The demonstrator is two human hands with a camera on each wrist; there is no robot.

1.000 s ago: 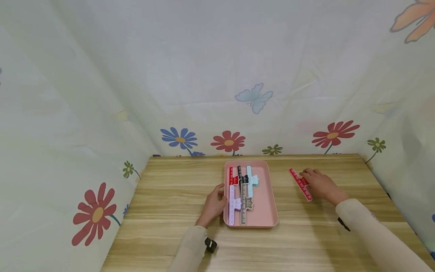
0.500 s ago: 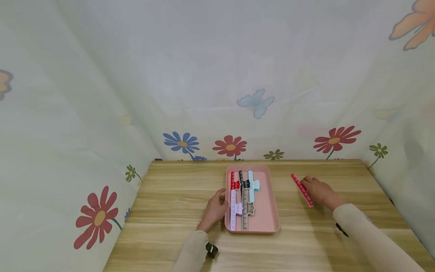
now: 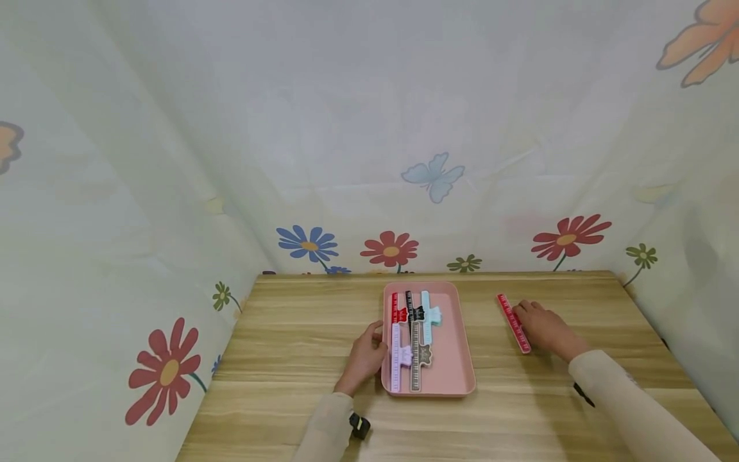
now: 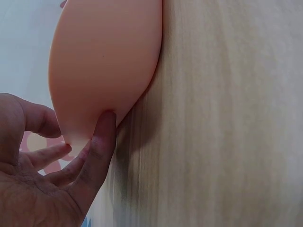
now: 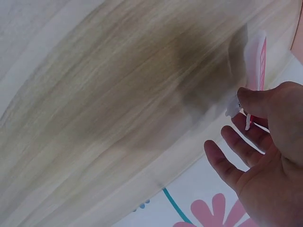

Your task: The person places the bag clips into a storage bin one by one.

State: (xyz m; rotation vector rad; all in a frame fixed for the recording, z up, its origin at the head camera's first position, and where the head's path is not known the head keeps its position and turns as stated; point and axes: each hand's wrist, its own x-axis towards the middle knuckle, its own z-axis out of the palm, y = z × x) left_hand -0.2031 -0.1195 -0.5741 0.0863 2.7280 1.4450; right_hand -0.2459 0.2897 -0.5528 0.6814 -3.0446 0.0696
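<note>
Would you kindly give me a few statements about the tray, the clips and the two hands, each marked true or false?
1. The pink tray holds several ruler clips. True.
2. A red clip lies on the table, outside the tray. True.
3. The left hand lifts the tray clear of the table. False: the tray rests on the table, with that hand touching its left rim.
4. The right hand is inside the tray. False: it rests at the red clip, right of the tray.
5. A light blue clip lies in the tray. True.
</note>
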